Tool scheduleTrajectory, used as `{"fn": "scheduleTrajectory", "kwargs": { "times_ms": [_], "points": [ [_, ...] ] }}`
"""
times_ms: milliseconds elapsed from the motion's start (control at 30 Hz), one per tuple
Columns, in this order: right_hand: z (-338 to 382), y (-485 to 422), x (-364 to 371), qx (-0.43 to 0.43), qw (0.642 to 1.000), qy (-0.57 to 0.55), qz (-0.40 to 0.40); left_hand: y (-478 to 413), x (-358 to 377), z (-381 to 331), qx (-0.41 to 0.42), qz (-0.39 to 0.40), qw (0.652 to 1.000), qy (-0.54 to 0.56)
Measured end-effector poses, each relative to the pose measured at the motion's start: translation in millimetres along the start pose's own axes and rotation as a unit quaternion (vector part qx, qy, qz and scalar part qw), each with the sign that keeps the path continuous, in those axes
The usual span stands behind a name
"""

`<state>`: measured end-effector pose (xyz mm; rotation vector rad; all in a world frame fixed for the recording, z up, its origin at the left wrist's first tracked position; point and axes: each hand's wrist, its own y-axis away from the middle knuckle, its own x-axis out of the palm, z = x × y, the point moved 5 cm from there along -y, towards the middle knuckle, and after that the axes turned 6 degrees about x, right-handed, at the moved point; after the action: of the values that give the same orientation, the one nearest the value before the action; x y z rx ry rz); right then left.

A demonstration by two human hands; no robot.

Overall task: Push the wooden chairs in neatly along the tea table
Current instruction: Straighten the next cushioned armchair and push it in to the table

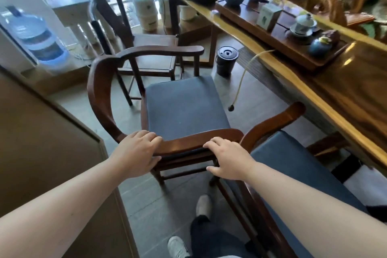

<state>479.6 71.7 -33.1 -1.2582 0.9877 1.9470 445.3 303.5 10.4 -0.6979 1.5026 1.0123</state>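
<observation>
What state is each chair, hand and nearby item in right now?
Middle wooden chair with grey cushion: pulled out from the table, angled.
Left hand: gripping that chair's armrest.
Right hand: gripping the same armrest.
Near wooden chair with grey cushion: beside the long wooden tea table, arm tip near its edge.
Far dark wooden chair without cushion: pulled out.
Black lidded bin: upright, lid on.

gap: bare floor (257, 94) lies open between middle chair (184, 102) and tea table (326, 90) | blockers: black lidded bin (226, 60) and dangling yellow hose (244, 77) in that lane | right: near chair's arm (272, 123) touches the middle chair | left: cabinet (41, 142) close
</observation>
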Motion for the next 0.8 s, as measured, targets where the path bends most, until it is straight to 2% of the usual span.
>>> {"fn": "scheduleTrajectory", "kwargs": {
  "times_ms": [300,533,667,800],
  "points": [
    [14,-117,31,-0.083,0.994,-0.005,0.069,-18,22,75,-0.033,0.086,0.995,-0.043],
    [34,-156,85,-0.127,0.979,0.04,0.155,-15,44,125,-0.007,0.169,0.978,-0.12],
    [29,-169,101,-0.121,0.973,0.077,0.182,-28,53,148,-0.018,0.211,0.969,-0.131],
    [23,-177,101,-0.129,0.971,0.09,0.178,-35,68,162,-0.02,0.271,0.952,-0.139]
  ]
}}
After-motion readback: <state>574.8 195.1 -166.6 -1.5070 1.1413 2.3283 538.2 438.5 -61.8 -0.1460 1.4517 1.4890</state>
